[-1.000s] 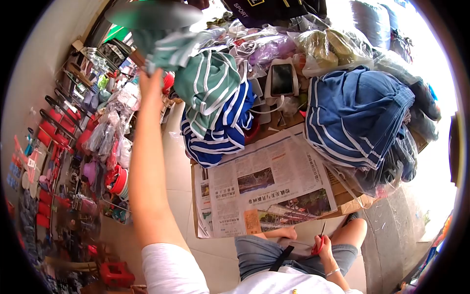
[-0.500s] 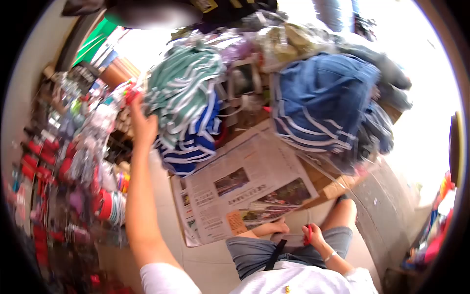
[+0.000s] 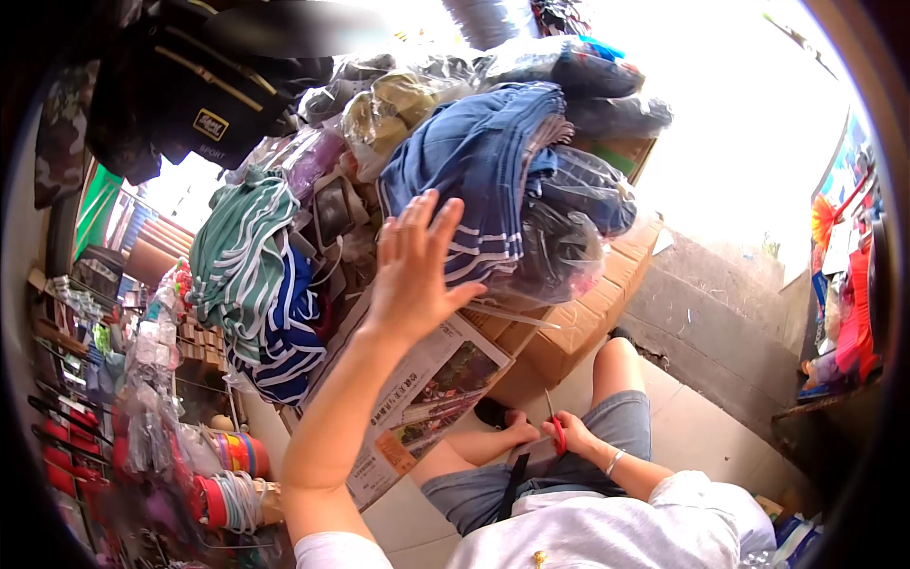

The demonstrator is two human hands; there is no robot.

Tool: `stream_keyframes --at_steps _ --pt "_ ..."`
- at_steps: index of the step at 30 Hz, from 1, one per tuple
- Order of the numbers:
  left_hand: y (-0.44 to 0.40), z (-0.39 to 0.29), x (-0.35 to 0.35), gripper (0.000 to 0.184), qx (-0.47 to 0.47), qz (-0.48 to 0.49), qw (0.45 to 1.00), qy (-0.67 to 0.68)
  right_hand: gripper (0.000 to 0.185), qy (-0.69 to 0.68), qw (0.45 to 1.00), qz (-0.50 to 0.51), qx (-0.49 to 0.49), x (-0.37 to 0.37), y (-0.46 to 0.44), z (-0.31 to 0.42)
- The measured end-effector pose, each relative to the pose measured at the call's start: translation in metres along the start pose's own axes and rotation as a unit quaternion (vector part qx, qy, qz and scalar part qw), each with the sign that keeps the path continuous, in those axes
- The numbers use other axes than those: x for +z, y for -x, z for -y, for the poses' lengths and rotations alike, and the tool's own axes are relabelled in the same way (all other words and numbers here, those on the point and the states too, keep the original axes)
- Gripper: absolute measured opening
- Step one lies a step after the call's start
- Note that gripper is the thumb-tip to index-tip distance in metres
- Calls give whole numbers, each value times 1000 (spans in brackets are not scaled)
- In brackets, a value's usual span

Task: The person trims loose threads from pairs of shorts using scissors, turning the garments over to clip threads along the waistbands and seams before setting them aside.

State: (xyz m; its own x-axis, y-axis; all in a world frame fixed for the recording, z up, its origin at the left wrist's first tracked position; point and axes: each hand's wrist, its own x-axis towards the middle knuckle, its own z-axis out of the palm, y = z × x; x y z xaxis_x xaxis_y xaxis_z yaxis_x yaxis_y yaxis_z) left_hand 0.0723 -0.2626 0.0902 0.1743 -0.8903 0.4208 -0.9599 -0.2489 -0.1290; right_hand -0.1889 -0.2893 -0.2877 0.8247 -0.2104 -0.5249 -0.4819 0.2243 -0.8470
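My left hand (image 3: 409,275) is raised with its fingers spread and nothing in it. It hovers in front of a stack of blue garments with white stripes (image 3: 469,156), above a newspaper sheet (image 3: 431,379); whether it touches the cloth is unclear. In my lap, my right hand (image 3: 574,434) grips red-handled scissors (image 3: 559,438), their blades pointing up and away from me. Beside that hand, a greyish flat object (image 3: 536,459) and a black strap (image 3: 513,488) lie across my shorts.
Green striped garments (image 3: 245,251) lie over blue striped ones (image 3: 284,327) on the left. A cardboard box (image 3: 588,308) stands right of the newspaper. Packed goods and spools of tape or cord (image 3: 232,498) crowd the left side. A black bag (image 3: 204,104) hangs above.
My left hand has come away from a red item among the goods at left and moved right, fingers now spread. The view has turned right. My right hand still holds the scissors.
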Motion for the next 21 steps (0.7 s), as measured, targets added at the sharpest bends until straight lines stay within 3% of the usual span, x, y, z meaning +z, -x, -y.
stream_keyframes --at_steps 3,5,6,9,12,13,14,16,18,21 --pt "-6 -15 46 106 -4 11 1000 5 30 -65 998 -2 8 -5 7 8" --pt "-8 -15 69 109 -30 -104 994 0 29 -90 996 6 10 -9 9 12" --pt "-9 -17 73 109 -27 -96 995 -5 29 -108 994 9 13 -10 9 12" --pt "-13 -20 78 105 -66 -160 980 100 29 -129 991 15 7 -12 10 16" --pt "-15 -16 69 105 -118 -162 960 194 30 -165 986 25 2 -15 13 26" --pt "-18 -17 66 88 -105 -212 955 181 31 -171 985 31 2 -15 12 25" --pt "-17 -11 67 88 -103 -209 956 178 32 -176 984 36 2 -16 11 23" --pt "-12 9 66 60 -157 -171 946 227 34 -194 980 40 11 -16 11 22" --pt "-15 28 57 36 -187 -206 898 340 35 -172 984 34 6 -17 13 25" --pt "-40 29 21 31 -255 -233 852 394 37 -199 979 35 -10 -18 16 21"
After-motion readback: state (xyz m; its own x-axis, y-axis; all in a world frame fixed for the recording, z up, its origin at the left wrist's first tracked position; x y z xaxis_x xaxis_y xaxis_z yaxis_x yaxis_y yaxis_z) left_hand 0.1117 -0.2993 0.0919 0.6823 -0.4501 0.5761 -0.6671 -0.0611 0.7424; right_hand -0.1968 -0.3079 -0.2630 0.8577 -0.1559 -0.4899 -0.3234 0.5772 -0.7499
